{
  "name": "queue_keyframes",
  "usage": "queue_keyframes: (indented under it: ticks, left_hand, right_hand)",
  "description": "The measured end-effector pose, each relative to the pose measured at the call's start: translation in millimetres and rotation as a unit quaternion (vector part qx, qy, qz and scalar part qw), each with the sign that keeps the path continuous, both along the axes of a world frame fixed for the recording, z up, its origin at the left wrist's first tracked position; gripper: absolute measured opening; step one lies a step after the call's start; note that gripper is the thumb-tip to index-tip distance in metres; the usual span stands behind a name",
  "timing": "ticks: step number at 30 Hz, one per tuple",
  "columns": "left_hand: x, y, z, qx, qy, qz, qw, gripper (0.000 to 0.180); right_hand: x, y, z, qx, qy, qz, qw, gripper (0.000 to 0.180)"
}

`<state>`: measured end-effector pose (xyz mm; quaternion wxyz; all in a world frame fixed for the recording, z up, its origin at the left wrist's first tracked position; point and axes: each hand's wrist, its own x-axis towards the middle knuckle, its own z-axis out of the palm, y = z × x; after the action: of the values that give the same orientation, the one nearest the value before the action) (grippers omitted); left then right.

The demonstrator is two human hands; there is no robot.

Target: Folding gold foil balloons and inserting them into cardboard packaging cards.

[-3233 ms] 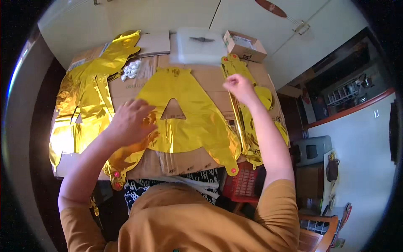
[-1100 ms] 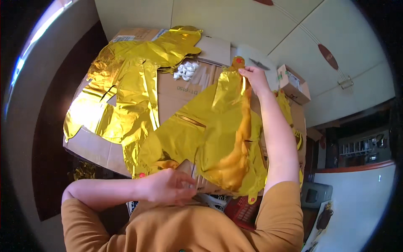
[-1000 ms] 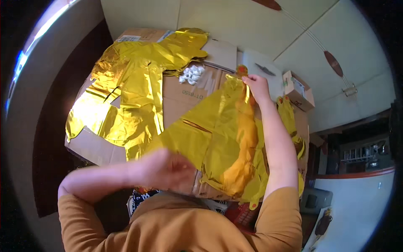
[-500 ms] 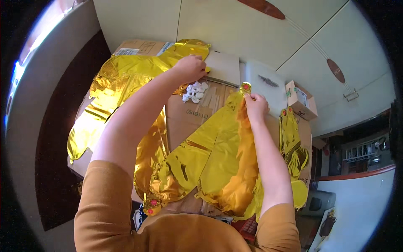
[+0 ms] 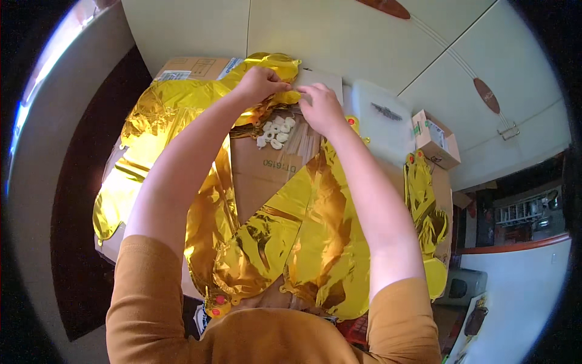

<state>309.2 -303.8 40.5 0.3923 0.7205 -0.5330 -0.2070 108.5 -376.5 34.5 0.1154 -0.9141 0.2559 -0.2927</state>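
Both hands meet over the far part of a cardboard surface (image 5: 260,159). My left hand (image 5: 262,85) is closed in a pinch beside a crumpled gold foil balloon (image 5: 276,62); what it pinches is too small to make out. Just right of it, my right hand (image 5: 321,106) also has its fingertips pressed together, with their contents unclear. Below the hands lie several small white rings (image 5: 277,130) and a bunch of clear thin straws (image 5: 302,142). A large flat gold foil balloon (image 5: 327,236) spreads between my forearms, and its small tab (image 5: 351,123) shows beyond my right forearm.
More gold foil (image 5: 176,109) covers the left side. Folded gold foil (image 5: 418,188) lies at the right, near a small open cardboard box (image 5: 435,139). A translucent white bin (image 5: 379,118) stands at the back, before pale cabinet doors (image 5: 339,45).
My right hand has let go of the gold balloon's tab and moved left and away from me, to beside my left hand. My left hand has shifted slightly left.
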Motion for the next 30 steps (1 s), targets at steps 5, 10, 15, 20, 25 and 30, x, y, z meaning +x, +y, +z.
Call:
queue_keyframes:
  ticks: [5, 10, 15, 20, 25, 30]
  left_hand:
    - [-14.7, 17.0, -4.4, -0.123, -0.027, 0.031, 0.992, 0.019]
    - [-13.2, 12.6, -21.5, -0.233, -0.24, -0.125, 0.934, 0.019]
    - [-16.0, 10.6, -19.7, -0.126, -0.336, -0.174, 0.917, 0.019]
    - [-10.9, 4.9, -19.9, -0.11, -0.295, -0.164, 0.935, 0.02]
    - [-14.1, 9.1, -10.5, -0.04, -0.162, -0.063, 0.984, 0.023]
    - [-11.5, 12.4, -9.7, -0.042, -0.108, -0.018, 0.993, 0.029]
  right_hand:
    - [15.2, -12.4, -6.6, 0.005, 0.153, -0.033, 0.988, 0.032]
    - [18.3, -21.0, -18.1, 0.007, 0.151, -0.018, 0.988, 0.037]
    - [13.4, -20.1, -18.3, 0.094, 0.048, -0.005, 0.994, 0.033]
    - [12.4, -11.4, -20.4, 0.126, -0.054, -0.019, 0.99, 0.027]
    - [14.3, -10.5, -29.3, 0.079, -0.056, -0.052, 0.994, 0.025]
    - [10.6, -8.4, -32.5, 0.061, -0.086, -0.032, 0.994, 0.023]
